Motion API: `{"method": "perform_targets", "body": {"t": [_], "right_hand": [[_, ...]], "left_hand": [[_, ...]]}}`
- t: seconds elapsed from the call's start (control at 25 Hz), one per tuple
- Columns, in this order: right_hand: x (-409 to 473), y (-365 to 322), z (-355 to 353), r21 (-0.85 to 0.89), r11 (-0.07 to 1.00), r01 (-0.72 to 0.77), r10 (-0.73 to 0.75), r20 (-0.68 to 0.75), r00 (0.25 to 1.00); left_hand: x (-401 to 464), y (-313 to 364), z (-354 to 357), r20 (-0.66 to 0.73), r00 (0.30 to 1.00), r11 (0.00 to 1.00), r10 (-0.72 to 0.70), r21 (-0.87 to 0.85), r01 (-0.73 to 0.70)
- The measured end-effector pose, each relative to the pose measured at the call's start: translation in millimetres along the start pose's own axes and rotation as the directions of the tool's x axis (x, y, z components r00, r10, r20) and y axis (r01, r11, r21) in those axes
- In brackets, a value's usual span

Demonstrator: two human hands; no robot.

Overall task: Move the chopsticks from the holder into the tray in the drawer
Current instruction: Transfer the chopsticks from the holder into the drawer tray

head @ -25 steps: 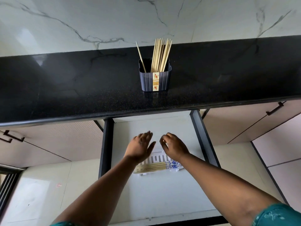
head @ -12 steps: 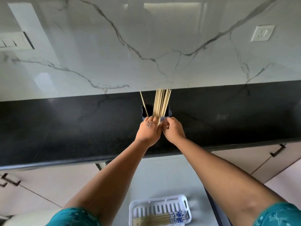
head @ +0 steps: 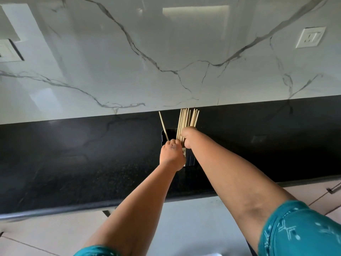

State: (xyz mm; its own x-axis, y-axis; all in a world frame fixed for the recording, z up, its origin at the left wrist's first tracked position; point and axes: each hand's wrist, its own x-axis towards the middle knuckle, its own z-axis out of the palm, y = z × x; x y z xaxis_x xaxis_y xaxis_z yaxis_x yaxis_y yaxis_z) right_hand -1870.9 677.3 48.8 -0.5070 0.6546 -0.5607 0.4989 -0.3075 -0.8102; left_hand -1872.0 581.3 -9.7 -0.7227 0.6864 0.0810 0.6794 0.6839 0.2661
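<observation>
A dark chopstick holder [head: 190, 158] stands on the black countertop [head: 73, 163], mostly hidden behind my hands. A bundle of pale wooden chopsticks [head: 187, 120] sticks up from it, and a single chopstick [head: 163, 126] leans to the left. My right hand [head: 190, 138] is closed around the bundle near the holder's rim. My left hand [head: 171, 154] is a fist at the holder's front, its fingers at the foot of the single chopstick and the bundle. The tray in the drawer is out of view.
A marbled white wall [head: 166, 52] rises behind the counter, with a socket plate [head: 311, 36] at the upper right. The open drawer's white floor [head: 184, 228] shows below the counter edge between my arms. A cabinet handle [head: 335, 188] sits at the right.
My hands rose from the tray in the drawer to the holder on the counter. The right hand has since closed around the bundle. The view tilted up and the tray left the frame.
</observation>
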Motion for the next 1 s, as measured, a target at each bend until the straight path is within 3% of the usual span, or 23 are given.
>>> {"method": "perform_targets", "body": {"t": [0.12,0.28,0.36,0.56,0.64,0.72,0.8,1.0], "right_hand": [[25,3,7,0.003,0.999,-0.036,0.036,-0.051,0.998],[41,6,18,-0.296,0.951,0.092,-0.096,0.000,0.995],[40,5,14,-0.515,0.849,0.114,-0.194,-0.104,0.975],[37,4,-2,-0.566,0.804,0.181,-0.317,-0.150,0.936],[27,3,-8,-0.536,0.806,0.252,-0.395,-0.170,0.903],[10,-3,-15,-0.490,0.800,0.347,-0.488,-0.195,0.850],[-16,-6,-22,-0.471,0.763,0.442,-0.578,-0.192,0.793],[-109,0,-39,-0.447,0.627,0.637,-0.756,-0.153,0.637]], "left_hand": [[-4,-11,16,-0.068,0.989,0.980,0.133,0.157,-0.121],[-2,-18,22,-0.131,0.975,0.972,0.178,0.180,-0.153],[-1,-17,22,-0.163,0.973,0.977,0.165,0.159,-0.139],[1,-15,23,-0.172,0.969,0.980,0.175,0.130,-0.154],[1,-12,19,-0.205,0.964,0.985,0.170,0.033,-0.167],[-2,-5,12,-0.247,0.963,0.971,0.108,-0.180,-0.155],[-6,9,-1,-0.261,0.965,0.921,0.012,-0.373,-0.112],[-27,52,-42,-0.292,0.946,0.742,-0.140,-0.663,-0.094]]}}
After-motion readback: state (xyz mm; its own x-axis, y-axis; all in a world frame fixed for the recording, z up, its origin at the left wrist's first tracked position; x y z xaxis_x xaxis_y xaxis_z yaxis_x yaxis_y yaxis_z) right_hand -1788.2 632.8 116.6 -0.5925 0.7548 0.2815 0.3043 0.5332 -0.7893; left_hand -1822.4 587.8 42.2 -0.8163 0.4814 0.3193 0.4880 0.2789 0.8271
